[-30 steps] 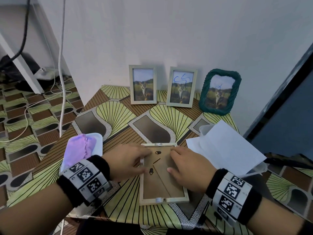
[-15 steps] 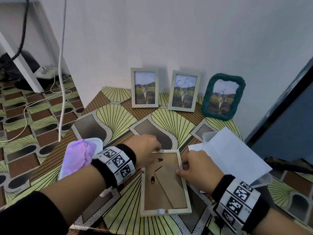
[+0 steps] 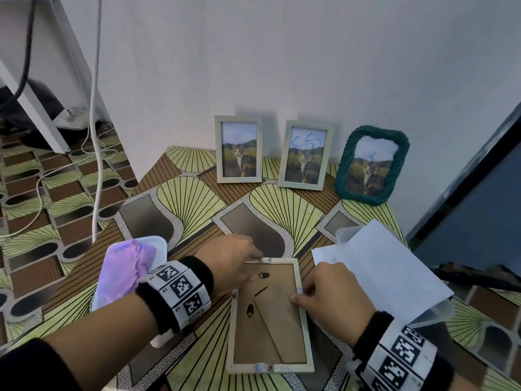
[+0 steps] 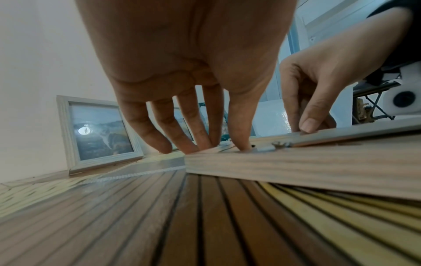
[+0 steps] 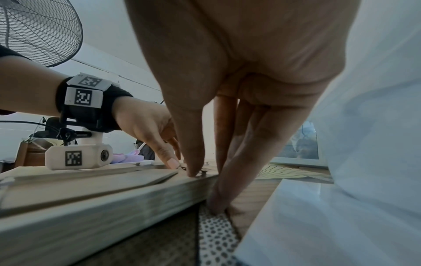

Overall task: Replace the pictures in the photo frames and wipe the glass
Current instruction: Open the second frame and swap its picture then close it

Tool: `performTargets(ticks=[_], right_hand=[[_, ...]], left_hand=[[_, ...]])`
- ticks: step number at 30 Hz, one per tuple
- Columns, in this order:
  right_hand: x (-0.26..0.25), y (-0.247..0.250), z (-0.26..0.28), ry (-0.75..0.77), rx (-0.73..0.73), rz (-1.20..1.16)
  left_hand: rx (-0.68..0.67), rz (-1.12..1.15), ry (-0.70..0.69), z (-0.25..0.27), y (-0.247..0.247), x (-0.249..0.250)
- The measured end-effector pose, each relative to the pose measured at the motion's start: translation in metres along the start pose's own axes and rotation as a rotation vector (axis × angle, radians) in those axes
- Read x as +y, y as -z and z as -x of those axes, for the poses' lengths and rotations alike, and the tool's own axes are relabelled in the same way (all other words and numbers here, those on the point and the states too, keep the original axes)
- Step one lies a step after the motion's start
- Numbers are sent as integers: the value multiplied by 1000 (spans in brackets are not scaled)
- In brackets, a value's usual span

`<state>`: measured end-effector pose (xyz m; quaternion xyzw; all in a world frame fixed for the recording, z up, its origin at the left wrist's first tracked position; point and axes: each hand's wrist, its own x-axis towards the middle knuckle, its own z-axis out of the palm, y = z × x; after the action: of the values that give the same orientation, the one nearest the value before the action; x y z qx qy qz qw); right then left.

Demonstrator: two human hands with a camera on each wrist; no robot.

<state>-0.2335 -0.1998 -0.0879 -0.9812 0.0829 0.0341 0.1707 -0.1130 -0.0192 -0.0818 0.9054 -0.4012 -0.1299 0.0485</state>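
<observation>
We have the photo frame [image 3: 269, 314] lying face down on the patterned table [image 3: 194, 198], near its front edge, with its brown backing board and folded stand facing up. Our left hand [image 3: 229, 266] reaches over the frame's far left corner; its fingers [image 4: 189, 129] are nearly straight and spread, their tips pressing down on the far rail beside a small metal tab [image 3: 265, 260]. Our right hand [image 3: 328, 294] sits at the frame's right rail, thumb [image 5: 191, 154] on top by another tab and the other fingers down along the outer side, so it pinches that rail.

Against the wall stand two pale wooden frames [image 3: 239, 149] [image 3: 305, 155] and a green woven frame [image 3: 371, 165], each showing a cat picture. A purple cloth [image 3: 125, 263] lies in a white tray to our left. White paper sheets [image 3: 386, 266] lie over a clear container to our right, just beside the right hand.
</observation>
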Motion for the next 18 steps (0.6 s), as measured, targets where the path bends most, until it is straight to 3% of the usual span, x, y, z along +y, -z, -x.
performTargets(ticks=[6,11,14,18], right_hand=[[-2,-3,-1,33,27,41],[0,-5,-3,21,20,14],[1,-6,-1,3,33,-8],[0,-6,0,-1,22,-22]], left_hand=[[-12,-9,-13,-2,-1,0],[39,-43,79,1,-5,1],[54,-99,57,4,-11,4],[24,1,1,8,-18,-3]])
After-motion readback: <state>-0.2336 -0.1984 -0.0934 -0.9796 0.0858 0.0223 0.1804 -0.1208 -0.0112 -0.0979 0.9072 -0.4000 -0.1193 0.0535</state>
